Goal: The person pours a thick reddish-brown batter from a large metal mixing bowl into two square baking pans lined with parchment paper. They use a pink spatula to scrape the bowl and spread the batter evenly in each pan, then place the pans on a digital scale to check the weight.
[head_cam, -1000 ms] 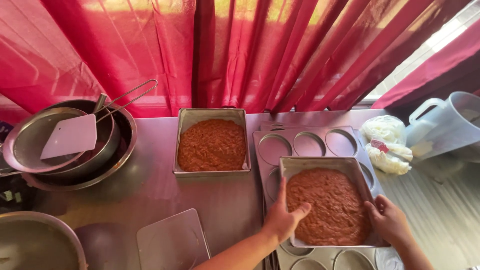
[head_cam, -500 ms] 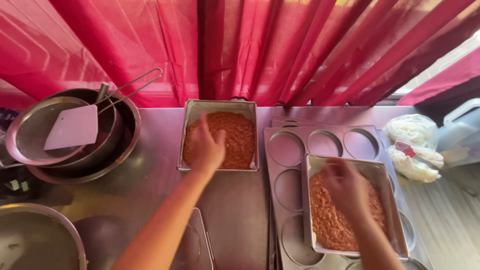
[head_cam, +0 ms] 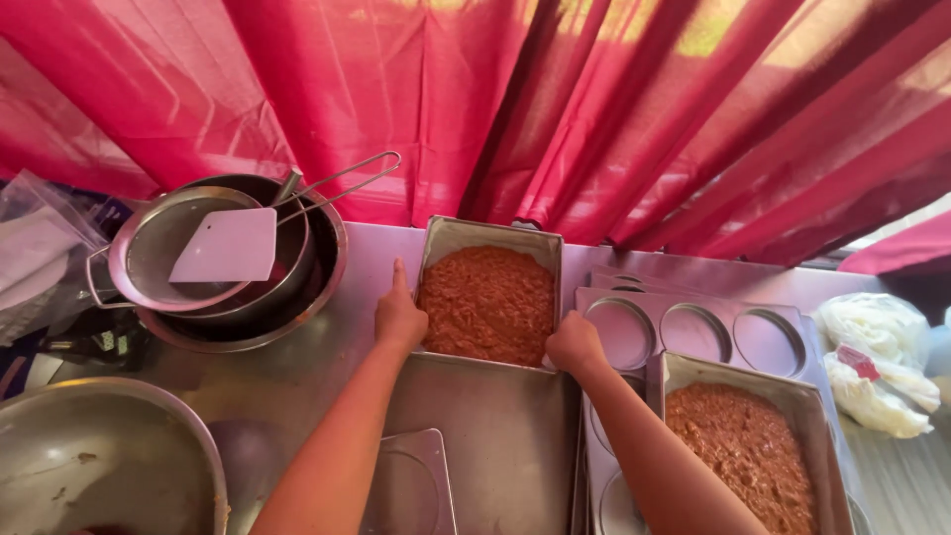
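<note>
Square metal pan (head_cam: pixel 487 297) of reddish-brown filling stood on the steel table (head_cam: pixel 495 451), before a red curtain (head_cam: pixel 555 109). Left hand (head_cam: pixel 399 317) gripped its left wall, forefinger stretched along the side; right hand (head_cam: pixel 574 343) was clenched on its near right corner. A second filled pan (head_cam: pixel 753 461) rested on a round-holed tray (head_cam: pixel 693 332) (right). Nested bowls (head_cam: pixel 228 267) stood left.

Stacked metal bowls (head_cam: pixel 248 317) with white scraper (head_cam: pixel 226 248) at left; second filled rectangular pan (head_cam: pixel 758 456) on round-welled tray (head_cam: pixel 693 332); red curtain (head_cam: pixel 555 109) behind.
</note>
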